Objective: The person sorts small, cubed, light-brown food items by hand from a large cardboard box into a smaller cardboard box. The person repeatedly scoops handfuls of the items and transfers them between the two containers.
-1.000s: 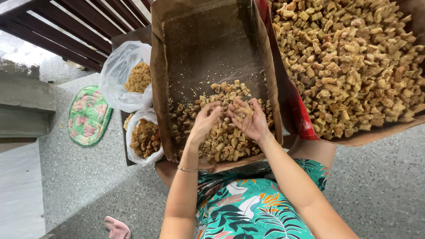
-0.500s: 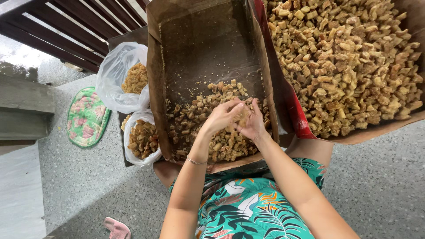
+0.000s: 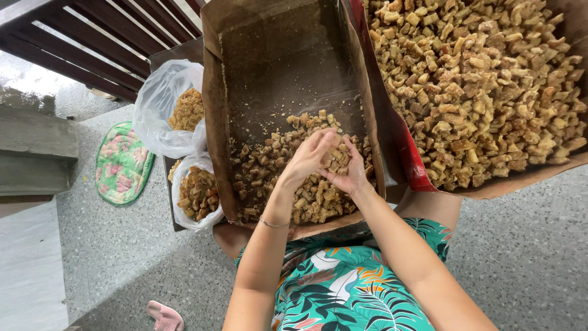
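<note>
A brown cardboard box lies tilted toward me, with a heap of brown fried chunks at its near end. Both hands are inside it over the heap. My left hand and my right hand are pressed close together, fingers curled around several of the chunks held between them. A thin bracelet sits on my left wrist.
A second, larger cardboard box at the right is full of the same chunks. Two clear plastic bags holding chunks sit left of the box. A floral mat, a dark wooden railing and a pink slipper lie on the speckled floor.
My hands were apart over the heap with fingers spread; they have come together and closed around a handful of chunks.
</note>
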